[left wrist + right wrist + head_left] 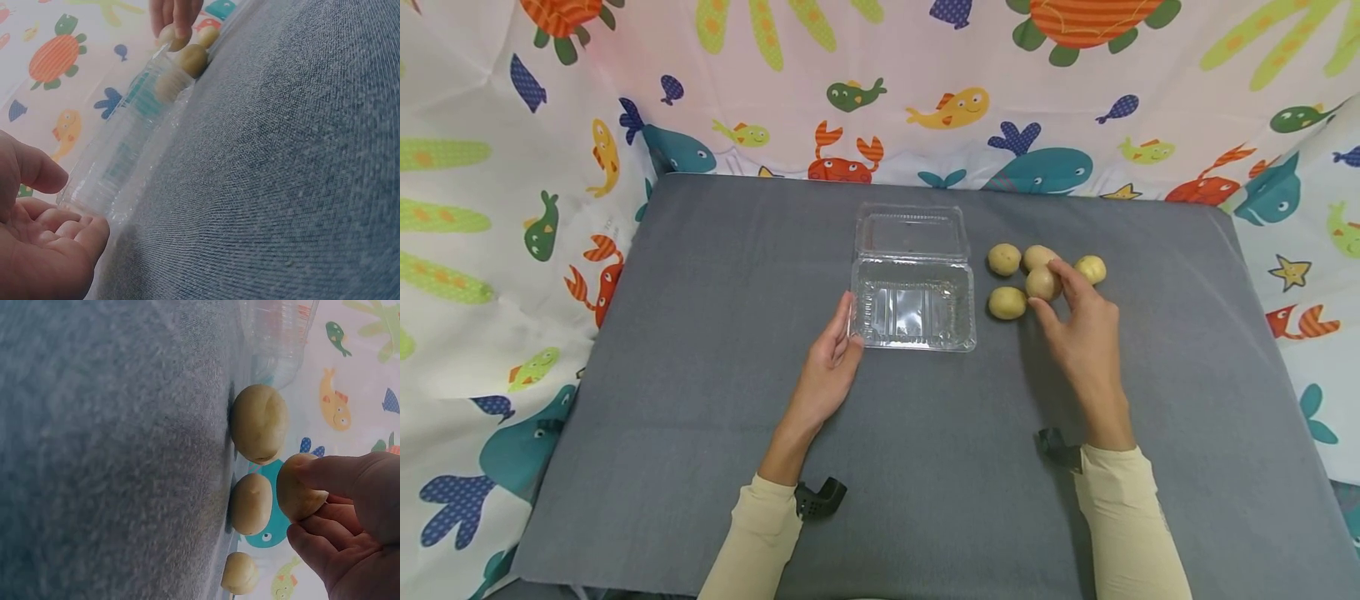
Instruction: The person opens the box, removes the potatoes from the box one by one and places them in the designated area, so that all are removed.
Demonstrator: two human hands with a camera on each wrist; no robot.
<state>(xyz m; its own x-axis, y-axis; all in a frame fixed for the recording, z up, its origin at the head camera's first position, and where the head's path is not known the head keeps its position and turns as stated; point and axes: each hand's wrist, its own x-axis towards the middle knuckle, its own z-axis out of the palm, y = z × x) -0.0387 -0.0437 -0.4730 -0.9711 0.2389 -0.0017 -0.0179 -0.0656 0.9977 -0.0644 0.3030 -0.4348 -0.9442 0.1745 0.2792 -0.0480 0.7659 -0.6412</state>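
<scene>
A clear plastic clamshell container [913,304] lies with its lid [912,232] folded back on the grey cloth. My left hand [829,367] holds its left edge, thumb near the front corner and fingers along the side wall; the left wrist view shows that edge between thumb and fingers. To the right of the container, my right hand [1082,333] pinches a small potato [300,487] between thumb and fingers, raised off the cloth. Around it lie a potato [1007,303] in front, another potato [1003,259] at the left, one potato [1037,256] behind, and a potato [1090,269] to the right.
Grey cloth [715,350] covers the table. A fabric backdrop [910,75] printed with sea animals stands behind and along both sides. Each wrist wears a dark camera mount, including the left mount [822,498].
</scene>
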